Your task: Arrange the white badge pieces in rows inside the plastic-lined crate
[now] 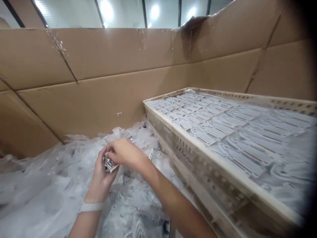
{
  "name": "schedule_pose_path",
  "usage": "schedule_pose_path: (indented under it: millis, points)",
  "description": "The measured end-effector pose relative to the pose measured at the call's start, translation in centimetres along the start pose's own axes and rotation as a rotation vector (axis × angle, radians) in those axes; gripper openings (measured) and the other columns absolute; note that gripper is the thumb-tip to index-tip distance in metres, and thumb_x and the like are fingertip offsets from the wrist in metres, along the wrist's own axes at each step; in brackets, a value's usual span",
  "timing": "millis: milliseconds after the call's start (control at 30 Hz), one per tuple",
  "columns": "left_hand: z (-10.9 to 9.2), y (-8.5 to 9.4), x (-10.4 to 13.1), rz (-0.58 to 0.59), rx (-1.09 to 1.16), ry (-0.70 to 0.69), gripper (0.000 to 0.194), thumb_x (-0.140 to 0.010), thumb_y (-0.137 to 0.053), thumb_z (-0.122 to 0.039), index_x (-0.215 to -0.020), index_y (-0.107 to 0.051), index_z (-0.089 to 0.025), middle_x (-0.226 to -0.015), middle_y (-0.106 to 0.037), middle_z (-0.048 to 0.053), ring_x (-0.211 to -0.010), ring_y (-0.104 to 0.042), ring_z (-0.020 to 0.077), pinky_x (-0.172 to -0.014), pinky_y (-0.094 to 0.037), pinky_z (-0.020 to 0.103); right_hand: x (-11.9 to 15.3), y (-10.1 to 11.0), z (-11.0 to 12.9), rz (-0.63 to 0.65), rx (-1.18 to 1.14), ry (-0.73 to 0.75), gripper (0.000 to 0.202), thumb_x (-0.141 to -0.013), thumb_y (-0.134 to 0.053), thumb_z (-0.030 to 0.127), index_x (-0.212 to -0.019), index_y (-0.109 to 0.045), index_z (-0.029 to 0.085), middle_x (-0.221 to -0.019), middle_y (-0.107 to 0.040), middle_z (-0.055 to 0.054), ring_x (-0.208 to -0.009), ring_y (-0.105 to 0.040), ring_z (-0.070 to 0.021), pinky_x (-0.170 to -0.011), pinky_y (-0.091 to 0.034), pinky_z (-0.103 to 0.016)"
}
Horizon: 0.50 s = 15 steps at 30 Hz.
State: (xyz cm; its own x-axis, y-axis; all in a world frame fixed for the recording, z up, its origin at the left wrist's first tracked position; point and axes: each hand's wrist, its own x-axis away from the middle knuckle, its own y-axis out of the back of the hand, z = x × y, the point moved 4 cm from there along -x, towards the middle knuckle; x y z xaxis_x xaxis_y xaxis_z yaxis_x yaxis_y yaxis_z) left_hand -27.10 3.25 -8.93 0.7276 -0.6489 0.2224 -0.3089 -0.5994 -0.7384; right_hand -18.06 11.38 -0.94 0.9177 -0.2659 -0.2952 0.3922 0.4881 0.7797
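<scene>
My left hand (103, 172), with a pale band (91, 207) on its wrist, is closed around a small white-and-metal part (110, 165). Over it, my right hand (122, 152) bends its fingers onto the upper end of the same part. The fingertips hide much of the part, so its exact kind does not show. Beneath both hands lies a heap of clear plastic bags (133, 201), some with grey metallic pieces inside.
Cream plastic crates (178, 137) are stacked on the right. The top one holds rows of flat, light-grey wrapped parts (210, 132). Tall cardboard walls (111, 79) stand behind and on the right. Loose plastic film (32, 185) covers the left side.
</scene>
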Motion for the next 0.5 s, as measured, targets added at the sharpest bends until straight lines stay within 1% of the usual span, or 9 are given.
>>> schedule_pose_path:
  millis: [67, 100, 167, 200, 233, 300, 367, 433, 500]
  points:
    - [-0.5, -0.3, 0.3, 0.031, 0.057, 0.013, 0.016, -0.103, -0.058, -0.020, -0.088, -0.063, -0.020, -0.066, -0.069, -0.003, -0.042, -0.061, 0.0097, -0.033, -0.039, 0.016, -0.1, 0.8, -1.3, -0.018, -0.128, 0.060, 0.023, -0.103, -0.064, 0.033, -0.105, -0.081, 0.018, -0.097, -0.081, -0.004, -0.089, -0.074, -0.0175, -0.079, -0.051, -0.023]
    - [-0.8, -0.4, 0.4, 0.044, 0.082, 0.027, 0.017, -0.103, -0.057, -0.021, -0.087, -0.062, -0.019, -0.067, -0.068, -0.002, -0.043, -0.060, 0.0095, -0.032, -0.035, 0.016, -0.2, 1.3, -2.3, -0.068, -0.146, 0.055, 0.025, -0.104, -0.064, 0.034, -0.104, -0.082, 0.017, -0.100, -0.081, -0.004, -0.092, -0.074, -0.0173, -0.082, -0.050, -0.023]
    - [-1.3, -0.4, 0.7, 0.061, 0.124, 0.051, 0.016, -0.103, -0.058, -0.023, -0.088, -0.061, -0.019, -0.072, -0.068, 0.000, -0.049, -0.063, 0.0113, -0.032, -0.035, 0.016, -0.2, 2.2, -4.8, -0.190, -0.109, -0.037, 0.024, -0.104, -0.063, 0.030, -0.104, -0.082, 0.016, -0.107, -0.081, -0.007, -0.102, -0.074, -0.0195, -0.092, -0.049, -0.024]
    - [-1.5, -0.3, 0.7, 0.064, 0.142, 0.054, 0.014, -0.102, -0.059, -0.023, -0.089, -0.060, -0.020, -0.073, -0.068, 0.000, -0.051, -0.065, 0.0123, -0.033, -0.037, 0.016, -0.3, 2.3, -6.1, -0.221, -0.098, -0.099, 0.023, -0.104, -0.063, 0.027, -0.104, -0.083, 0.015, -0.110, -0.081, -0.008, -0.106, -0.073, -0.0208, -0.097, -0.048, -0.025]
    - [-1.7, -0.3, 0.8, 0.061, 0.156, 0.049, 0.012, -0.100, -0.061, -0.023, -0.089, -0.060, -0.020, -0.073, -0.068, 0.000, -0.052, -0.065, 0.0129, -0.034, -0.037, 0.017, -0.3, 2.1, -7.3, -0.220, -0.103, -0.152, 0.023, -0.103, -0.062, 0.024, -0.105, -0.083, 0.015, -0.110, -0.081, -0.009, -0.109, -0.073, -0.0218, -0.100, -0.048, -0.026]
    - [-2.0, 0.0, 0.7, 0.049, 0.175, 0.032, 0.010, -0.098, -0.065, -0.022, -0.089, -0.059, -0.021, -0.072, -0.067, -0.001, -0.053, -0.067, 0.0141, -0.034, -0.038, 0.017, -0.6, 0.9, -9.2, -0.160, -0.148, -0.215, 0.024, -0.101, -0.059, 0.019, -0.105, -0.083, 0.014, -0.107, -0.081, -0.008, -0.104, -0.074, -0.0216, -0.099, -0.050, -0.027]
    - [-2.0, 0.3, 0.5, 0.030, 0.183, 0.020, 0.011, -0.097, -0.065, -0.021, -0.088, -0.059, -0.021, -0.069, -0.066, -0.002, -0.055, -0.069, 0.0154, -0.033, -0.038, 0.016, -1.0, -0.8, -10.4, -0.085, -0.189, -0.229, 0.027, -0.099, -0.058, 0.014, -0.108, -0.083, 0.013, -0.103, -0.082, -0.008, -0.092, -0.076, -0.0193, -0.090, -0.054, -0.025]
    - [-2.0, 0.6, 0.2, 0.009, 0.185, 0.018, 0.012, -0.098, -0.063, -0.021, -0.087, -0.058, -0.021, -0.068, -0.066, -0.002, -0.058, -0.071, 0.0165, -0.033, -0.038, 0.016, -1.5, -2.9, -11.0, -0.022, -0.218, -0.229, 0.031, -0.097, -0.056, 0.010, -0.114, -0.082, 0.013, -0.102, -0.082, -0.007, -0.084, -0.076, -0.0166, -0.083, -0.057, -0.023]
    - [-1.9, 0.9, 0.0, -0.008, 0.186, 0.024, 0.012, -0.098, -0.064, -0.022, -0.087, -0.059, -0.021, -0.067, -0.066, -0.002, -0.059, -0.072, 0.0168, -0.033, -0.037, 0.016, -1.9, -4.7, -11.1, 0.031, -0.240, -0.225, 0.036, -0.097, -0.055, 0.009, -0.121, -0.081, 0.014, -0.103, -0.083, -0.006, -0.085, -0.077, -0.0155, -0.082, -0.058, -0.022]
